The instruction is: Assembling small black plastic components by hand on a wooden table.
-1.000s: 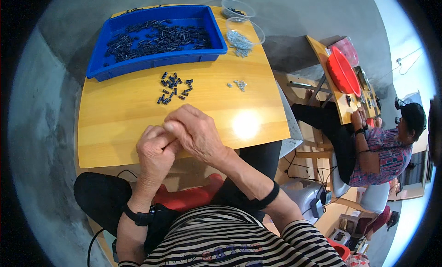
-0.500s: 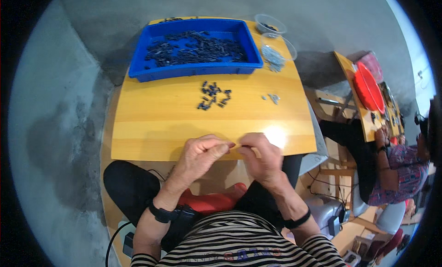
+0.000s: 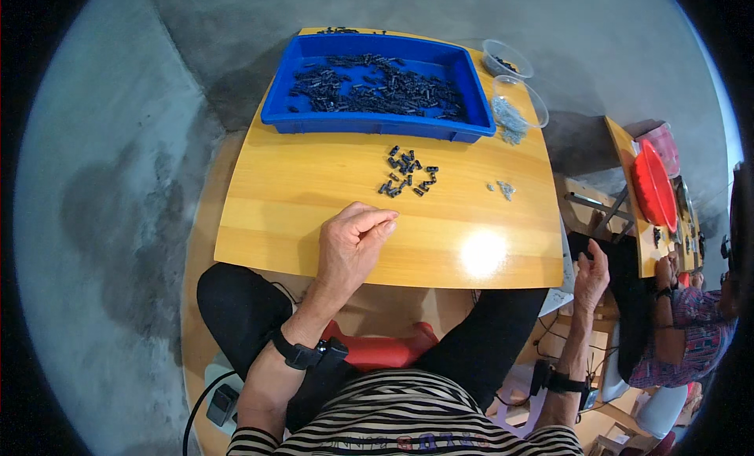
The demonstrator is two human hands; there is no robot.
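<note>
The black parts (image 3: 405, 165) look light, stiff, best pinched mid-length; the left hand (image 3: 357, 238) is closed, contents unclear, the right hand (image 3: 592, 279) loosely uncurled.

yellow wooden table (image 3: 290, 220): blue tray (image 3: 377, 127), loose black pieces (image 3: 404, 164), small silvery bits (image 3: 506, 191), two clear bowls (image 3: 537, 106).

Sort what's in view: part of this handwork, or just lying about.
Seemingly in the job:
black pieces on the table
loose silvery pieces
blue tray
two clear tubs

Seemingly just lying about:
red basin
pink container
black cable
</note>
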